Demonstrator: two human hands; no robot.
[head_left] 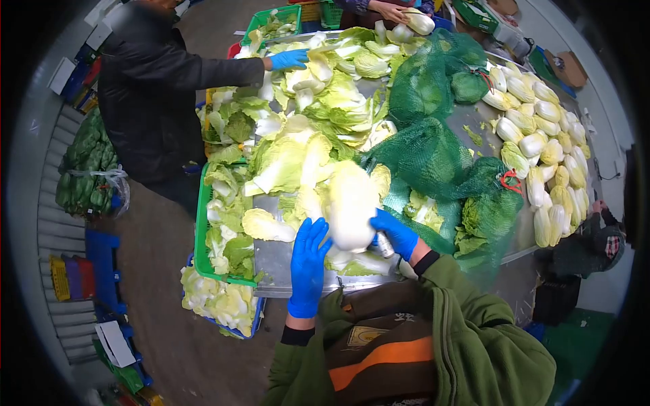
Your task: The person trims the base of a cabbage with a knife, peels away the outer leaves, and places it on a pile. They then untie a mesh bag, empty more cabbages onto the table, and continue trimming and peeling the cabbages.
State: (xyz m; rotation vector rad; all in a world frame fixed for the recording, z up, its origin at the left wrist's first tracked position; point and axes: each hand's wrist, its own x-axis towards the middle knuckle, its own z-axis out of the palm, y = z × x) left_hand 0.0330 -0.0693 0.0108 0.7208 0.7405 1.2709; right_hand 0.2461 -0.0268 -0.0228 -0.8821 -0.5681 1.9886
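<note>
A large pale napa cabbage stands out bright in front of me at the table's near edge. My left hand, in a blue glove, is at its lower left side with the fingers stretched out. On the other side, my right hand, also gloved in blue, has its fingertips against the cabbage. That hand is curled round a short silver-white cylindrical object, whose kind I cannot make out. Loose cabbage leaves lie to the left, and a green mesh bag with cabbages is to the right.
Trimmed cabbages are piled at the table's right. A green crate and a blue crate of leaves stand at left. One co-worker's blue-gloved hand reaches over leaves; another's bare hand is near a cabbage.
</note>
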